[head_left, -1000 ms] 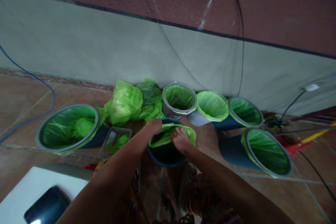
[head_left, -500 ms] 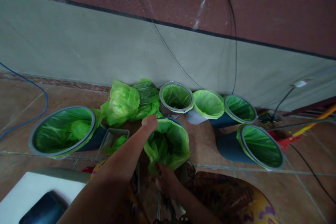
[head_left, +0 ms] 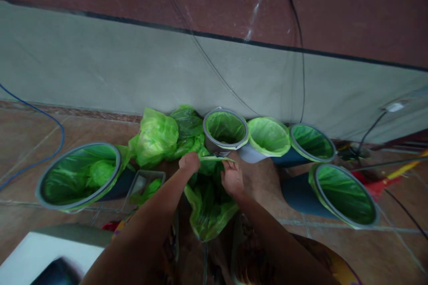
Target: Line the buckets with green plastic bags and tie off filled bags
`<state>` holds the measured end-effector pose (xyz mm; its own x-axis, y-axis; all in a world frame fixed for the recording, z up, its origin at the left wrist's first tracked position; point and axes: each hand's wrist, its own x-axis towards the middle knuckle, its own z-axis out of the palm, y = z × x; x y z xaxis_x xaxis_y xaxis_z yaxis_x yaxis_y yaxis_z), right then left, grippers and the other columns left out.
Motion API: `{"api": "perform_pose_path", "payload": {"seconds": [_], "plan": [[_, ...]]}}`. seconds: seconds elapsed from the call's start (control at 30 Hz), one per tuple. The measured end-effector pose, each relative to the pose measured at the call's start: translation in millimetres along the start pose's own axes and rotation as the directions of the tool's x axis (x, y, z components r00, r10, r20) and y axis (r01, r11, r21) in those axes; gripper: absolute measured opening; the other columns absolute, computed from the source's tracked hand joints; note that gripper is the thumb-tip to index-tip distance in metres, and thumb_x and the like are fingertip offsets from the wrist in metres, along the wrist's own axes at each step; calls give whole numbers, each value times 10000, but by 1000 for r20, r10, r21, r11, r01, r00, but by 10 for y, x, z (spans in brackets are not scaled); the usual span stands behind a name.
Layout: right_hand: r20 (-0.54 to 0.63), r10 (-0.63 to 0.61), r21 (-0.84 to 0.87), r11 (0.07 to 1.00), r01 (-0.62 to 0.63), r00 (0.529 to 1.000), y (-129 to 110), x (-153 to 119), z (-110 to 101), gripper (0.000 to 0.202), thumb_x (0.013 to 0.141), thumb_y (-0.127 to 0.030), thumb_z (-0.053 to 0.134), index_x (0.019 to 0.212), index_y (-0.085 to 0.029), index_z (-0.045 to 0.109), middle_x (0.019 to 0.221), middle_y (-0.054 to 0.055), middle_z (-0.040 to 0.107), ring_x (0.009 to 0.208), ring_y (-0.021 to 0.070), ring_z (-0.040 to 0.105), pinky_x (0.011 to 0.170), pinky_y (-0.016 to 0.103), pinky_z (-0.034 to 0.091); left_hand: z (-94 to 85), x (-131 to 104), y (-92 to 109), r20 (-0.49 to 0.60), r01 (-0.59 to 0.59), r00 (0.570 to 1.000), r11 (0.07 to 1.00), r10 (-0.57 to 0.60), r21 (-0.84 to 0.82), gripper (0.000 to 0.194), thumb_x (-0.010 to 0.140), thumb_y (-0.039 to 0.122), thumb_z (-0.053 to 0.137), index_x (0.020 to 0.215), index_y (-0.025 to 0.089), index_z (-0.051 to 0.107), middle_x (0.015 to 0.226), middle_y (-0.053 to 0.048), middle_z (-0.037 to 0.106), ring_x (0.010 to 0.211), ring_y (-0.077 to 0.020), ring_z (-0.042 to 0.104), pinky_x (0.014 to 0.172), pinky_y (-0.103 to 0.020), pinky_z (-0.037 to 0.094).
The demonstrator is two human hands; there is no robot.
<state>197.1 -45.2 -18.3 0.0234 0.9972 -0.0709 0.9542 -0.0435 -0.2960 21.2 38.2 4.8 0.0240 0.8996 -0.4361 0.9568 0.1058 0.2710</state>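
A green bin liner (head_left: 210, 218) sits in front of me between my knees, its mouth open and its near edge hanging in a loose point towards me. The bin beneath it is mostly hidden. At the liner's far left edge my left hand (head_left: 190, 162) is closed on the plastic. My right hand (head_left: 232, 177) grips the far right edge, fingers folded over it. Between the two hands the edge runs nearly straight.
Lined bins stand around: one large at left (head_left: 80, 176), a grey one (head_left: 225, 129), a white one (head_left: 267, 138) and several blue ones at right. Crumpled green bags (head_left: 158, 136) lie by the wall, near a small clear tray (head_left: 133, 187). A phone (head_left: 56, 271) rests on a white surface.
My right hand has moved from the liner's near edge up to its far right edge. The near edge has dropped into a loose point. My left hand stays at the far left.
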Motion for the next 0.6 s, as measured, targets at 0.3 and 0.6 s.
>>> {"api": "perform_pose_path", "payload": {"seconds": [0.3,0.6], "plan": [[14,45,30,998,-46,999,107,215,254,562,924,-246,499,1463,-95,461,1464,172,520,1328,313,437,1116,443,308,15,169,-64,25,119,993,990,-118,-76,258,900,203,541,1015,118,756,1133,-198,741,1083,-311,700,858,-355,543],[107,122,218,965,-143,987,334,369,323,531,925,-305,537,1433,-158,487,1344,131,621,1223,256,573,1038,347,412,115,296,-211,72,325,946,926,-317,-194,218,841,190,620,988,107,758,1181,-230,723,1155,-361,674,915,-413,546]]}}
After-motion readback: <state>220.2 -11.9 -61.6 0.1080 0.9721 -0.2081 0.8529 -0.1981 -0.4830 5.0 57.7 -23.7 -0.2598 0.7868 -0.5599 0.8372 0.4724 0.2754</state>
